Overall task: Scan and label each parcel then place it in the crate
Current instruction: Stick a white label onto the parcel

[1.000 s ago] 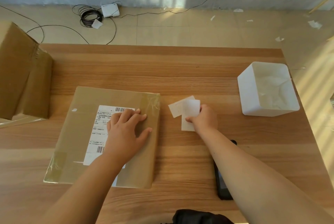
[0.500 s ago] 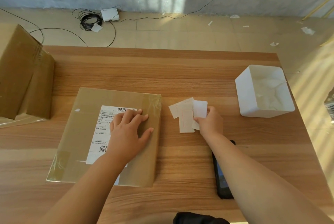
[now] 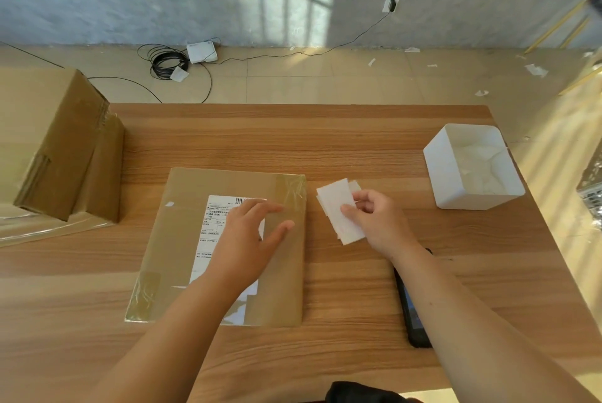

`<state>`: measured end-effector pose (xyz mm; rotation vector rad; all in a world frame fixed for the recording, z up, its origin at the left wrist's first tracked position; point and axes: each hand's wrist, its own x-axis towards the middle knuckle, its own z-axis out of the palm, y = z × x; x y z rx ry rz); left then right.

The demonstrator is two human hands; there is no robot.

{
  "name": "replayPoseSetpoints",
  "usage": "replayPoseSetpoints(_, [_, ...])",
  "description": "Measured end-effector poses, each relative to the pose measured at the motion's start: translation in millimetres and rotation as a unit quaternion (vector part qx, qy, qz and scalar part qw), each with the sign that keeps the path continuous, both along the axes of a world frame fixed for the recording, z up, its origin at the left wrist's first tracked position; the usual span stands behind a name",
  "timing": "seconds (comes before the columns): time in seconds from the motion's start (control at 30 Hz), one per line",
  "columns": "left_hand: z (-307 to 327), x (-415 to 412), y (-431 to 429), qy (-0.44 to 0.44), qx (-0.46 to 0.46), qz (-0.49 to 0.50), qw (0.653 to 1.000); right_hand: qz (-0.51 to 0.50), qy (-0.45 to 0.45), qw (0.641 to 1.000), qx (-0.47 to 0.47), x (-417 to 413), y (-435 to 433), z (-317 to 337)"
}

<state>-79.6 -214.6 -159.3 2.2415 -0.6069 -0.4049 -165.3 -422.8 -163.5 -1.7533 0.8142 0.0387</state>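
A flat brown cardboard parcel (image 3: pixel 176 256) lies on the wooden table (image 3: pixel 342 148), with a white shipping label (image 3: pixel 216 220) on its top. My left hand (image 3: pixel 247 236) hovers or rests over that label with straight, spread fingers. Just right of the parcel, my right hand (image 3: pixel 379 223) pinches a small white label (image 3: pixel 342 217) from a loose pile of labels on the table. A black handheld scanner (image 3: pixel 412 311) lies partly under my right forearm.
A white plastic bin (image 3: pixel 446 171) with crumpled paper inside stands at the right. Larger cardboard boxes (image 3: pixel 65 148) stand at the table's left edge on clear plastic film. Cables and a white device lie on the floor beyond the table.
My right hand has drawn one white label out of the pile and turned it. My left hand's fingers have spread and shifted slightly right on the parcel.
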Motion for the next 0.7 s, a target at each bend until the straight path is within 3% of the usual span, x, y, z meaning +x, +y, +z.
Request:
replayPoseSetpoints(0.2, [25,-5,19,0.183,-0.072,0.040,0.980,0.100,-0.007,0.994,0.037,0,41,33])
replayPoseSetpoints(0.7, [33,-8,79,0.300,-0.175,0.093,0.933,0.128,-0.093,0.987,0.024,0,108,48])
